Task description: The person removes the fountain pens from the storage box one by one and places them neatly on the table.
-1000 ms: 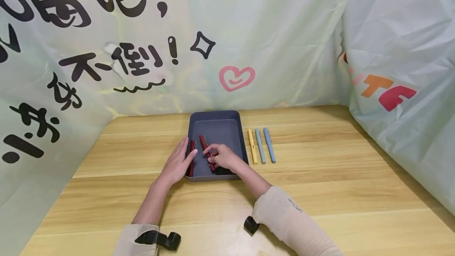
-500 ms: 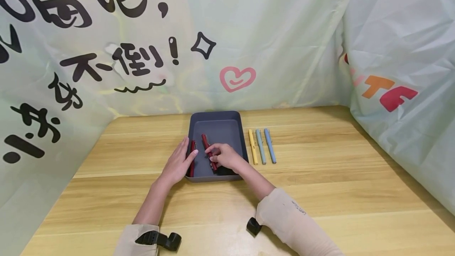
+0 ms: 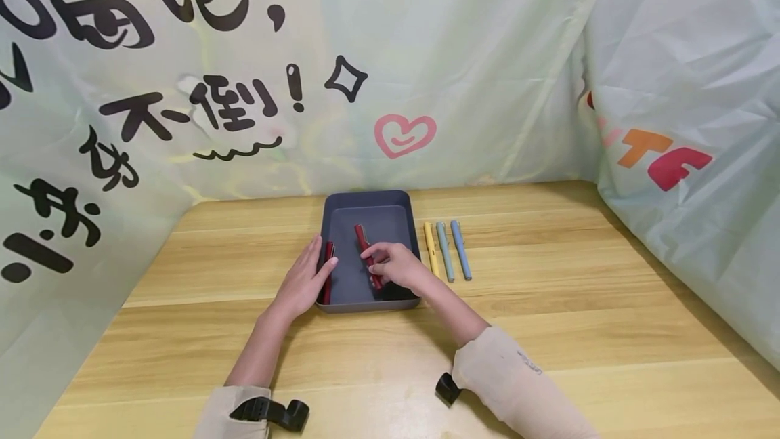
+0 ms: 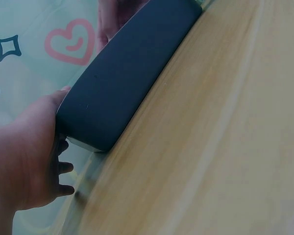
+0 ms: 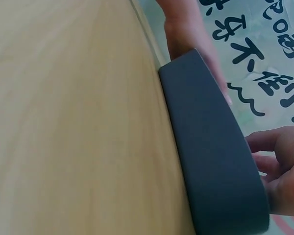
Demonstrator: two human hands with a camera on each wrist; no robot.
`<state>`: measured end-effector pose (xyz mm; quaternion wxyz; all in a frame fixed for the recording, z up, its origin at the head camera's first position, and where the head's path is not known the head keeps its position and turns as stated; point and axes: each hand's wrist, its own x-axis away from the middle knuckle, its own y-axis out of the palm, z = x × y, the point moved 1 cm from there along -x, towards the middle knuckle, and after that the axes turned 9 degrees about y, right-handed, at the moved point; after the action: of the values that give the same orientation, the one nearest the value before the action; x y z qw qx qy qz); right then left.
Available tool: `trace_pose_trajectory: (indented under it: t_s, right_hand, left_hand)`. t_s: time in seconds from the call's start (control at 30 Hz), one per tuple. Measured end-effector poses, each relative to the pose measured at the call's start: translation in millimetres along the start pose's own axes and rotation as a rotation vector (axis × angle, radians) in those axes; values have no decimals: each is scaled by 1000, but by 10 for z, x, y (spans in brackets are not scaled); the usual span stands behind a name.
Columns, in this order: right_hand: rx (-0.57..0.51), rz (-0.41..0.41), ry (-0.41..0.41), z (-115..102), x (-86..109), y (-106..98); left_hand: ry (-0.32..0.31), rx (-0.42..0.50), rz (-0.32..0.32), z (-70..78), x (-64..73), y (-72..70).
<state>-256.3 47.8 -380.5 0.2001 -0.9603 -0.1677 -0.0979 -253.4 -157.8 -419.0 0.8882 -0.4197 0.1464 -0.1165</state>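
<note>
- Red pen [image 3: 359, 230]: inside or just above the tray [image 3: 390, 222], pinched by the right hand [image 3: 397, 265], fingers curled.
- The left hand [image 3: 300, 278], fingers straight, touches the tray's left side.
- Light, steady pinching likely controls it best.

two red pens [image 3: 362, 239], three other pens [image 3: 445, 251] — one tray [image 3: 391, 219], two hands [image 3: 303, 280].

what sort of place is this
Likely a makeshift tabletop filming booth: printed backdrop sheets hang behind and beside a wood-grain table, and a black wrist camera is strapped at the left sleeve.
</note>
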Motion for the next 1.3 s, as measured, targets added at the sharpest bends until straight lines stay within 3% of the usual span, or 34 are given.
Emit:
trace_pose_trajectory:
  t_s: [0.43,1.3]
  right_hand:
    - [-105,-12,-2,-24,129,-226]
    - [-73,61,-12,71,287,-652]
  left_hand:
    - [8,-2,3,-10,15,0]
    - [13,0,-6,4,22,2]
